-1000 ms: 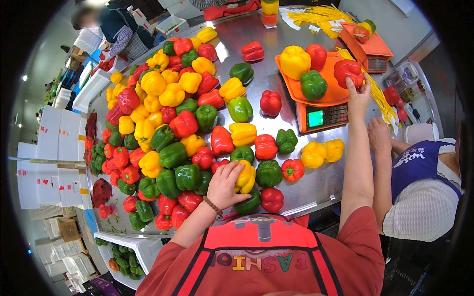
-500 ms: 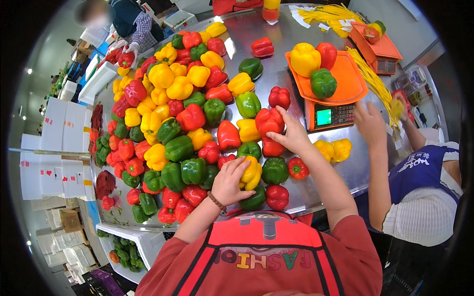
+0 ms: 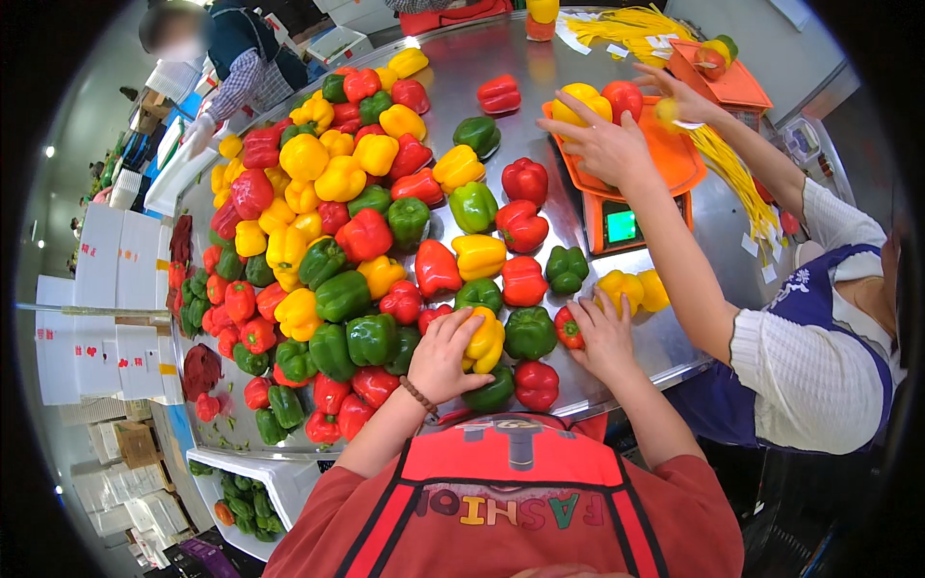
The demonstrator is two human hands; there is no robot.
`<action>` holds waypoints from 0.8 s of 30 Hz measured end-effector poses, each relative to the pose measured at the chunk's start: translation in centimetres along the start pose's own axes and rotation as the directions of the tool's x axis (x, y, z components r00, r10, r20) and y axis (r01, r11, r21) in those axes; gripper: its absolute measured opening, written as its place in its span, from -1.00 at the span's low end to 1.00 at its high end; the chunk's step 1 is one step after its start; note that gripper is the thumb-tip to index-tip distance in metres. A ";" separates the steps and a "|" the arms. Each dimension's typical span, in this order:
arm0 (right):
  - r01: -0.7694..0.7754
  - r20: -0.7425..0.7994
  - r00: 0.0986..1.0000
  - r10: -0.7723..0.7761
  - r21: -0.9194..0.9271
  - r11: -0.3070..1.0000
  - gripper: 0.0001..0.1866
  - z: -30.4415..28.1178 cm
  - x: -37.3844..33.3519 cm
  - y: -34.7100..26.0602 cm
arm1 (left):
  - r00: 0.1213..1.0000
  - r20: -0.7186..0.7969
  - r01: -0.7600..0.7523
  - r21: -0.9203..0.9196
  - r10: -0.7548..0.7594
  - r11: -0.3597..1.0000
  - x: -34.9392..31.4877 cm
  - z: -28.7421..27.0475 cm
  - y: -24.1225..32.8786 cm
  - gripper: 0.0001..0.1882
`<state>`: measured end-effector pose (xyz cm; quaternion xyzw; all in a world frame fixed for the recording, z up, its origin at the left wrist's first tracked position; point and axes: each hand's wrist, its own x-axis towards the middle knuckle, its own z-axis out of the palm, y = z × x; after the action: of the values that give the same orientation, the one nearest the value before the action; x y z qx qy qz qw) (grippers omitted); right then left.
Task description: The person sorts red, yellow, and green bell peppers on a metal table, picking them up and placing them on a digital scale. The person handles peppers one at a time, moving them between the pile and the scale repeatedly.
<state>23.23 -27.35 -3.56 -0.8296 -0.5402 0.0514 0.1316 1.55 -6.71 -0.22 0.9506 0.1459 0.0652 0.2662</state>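
My left hand (image 3: pixel 445 358) is curled round a yellow bell pepper (image 3: pixel 486 341) near the table's front edge. A green bell pepper (image 3: pixel 493 390) lies under its thumb. My right hand (image 3: pixel 605 337) has its thumb and fingers at a small red bell pepper (image 3: pixel 568 329), which rests on the metal table. Its fingertips reach up to a yellow bell pepper (image 3: pixel 620 291). Between my hands sit a dark green bell pepper (image 3: pixel 530 333) and a red one (image 3: pixel 536 385). Further up are a red bell pepper (image 3: pixel 523 281) and a green one (image 3: pixel 567 270).
A big heap of mixed bell peppers (image 3: pixel 339 180) covers the table's left side. At right, a co-worker's hand (image 3: pixel 602 143) spreads over peppers on an orange scale (image 3: pixel 679 154). Yellow strips (image 3: pixel 626 29) lie behind. A white foam box (image 3: pixel 289 491) stands below the left front.
My right hand has left the red pepper up the row and come down to the small red one. The co-worker's hand has moved over the scale. My left hand stays put.
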 end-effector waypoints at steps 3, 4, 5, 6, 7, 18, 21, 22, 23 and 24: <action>-0.121 0.049 0.993 0.111 0.303 0.945 -0.07 -1.7 0.8 0.8 | 1.000 0.008 -0.001 -0.012 0.001 1.000 0.1 -0.2 -0.1 -0.03; -0.154 0.022 0.984 0.177 0.603 0.783 -0.06 -1.9 1.3 0.9 | 1.000 0.009 -0.002 -0.019 0.002 1.000 0.1 -0.3 -0.1 -0.03; -0.149 0.015 0.968 0.249 0.833 0.532 -0.04 -2.2 1.8 1.2 | 1.000 -0.015 -0.011 -0.031 0.011 0.999 0.2 -0.5 0.1 -0.04; -0.105 0.031 0.949 0.315 0.969 0.223 -0.03 -2.5 2.4 1.5 | 0.999 -0.038 -0.021 -0.043 0.019 0.999 0.2 -0.7 0.3 -0.04; 0.002 -0.035 0.957 0.289 0.993 0.114 -0.03 -2.9 3.3 1.6 | 0.998 -0.061 -0.031 -0.055 0.027 0.998 0.4 -0.9 0.6 -0.05; -0.194 0.203 0.979 0.001 0.933 -0.304 -0.29 1.4 4.1 -6.5 | 0.940 -0.292 -0.261 -0.278 0.177 0.925 3.2 -0.5 3.6 -0.08; -0.018 -0.087 0.962 0.259 0.926 0.377 -0.32 -1.1 4.3 -6.0 | 0.966 -0.257 -0.129 -0.386 0.027 0.914 2.8 -0.1 2.6 -0.17; 0.085 -0.188 0.968 0.166 0.869 0.487 -0.32 -1.6 4.3 -6.0 | 0.970 -0.224 -0.049 -0.569 -0.097 0.821 2.9 0.4 2.4 -0.19; 0.190 -0.273 0.960 0.059 0.792 0.580 -0.31 -2.0 4.1 -6.0 | 0.962 -0.166 0.027 -0.728 -0.215 0.685 2.9 1.0 2.1 -0.22; 0.296 -0.346 0.937 -0.055 0.699 0.651 -0.29 -2.8 4.1 -6.2 | 0.945 -0.083 0.098 -0.851 -0.317 0.516 3.1 1.1 2.1 -0.24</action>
<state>20.06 -21.68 1.06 -0.6449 -0.5250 0.1296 0.5402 5.20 -8.05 0.09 0.6683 0.2397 0.2030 0.6743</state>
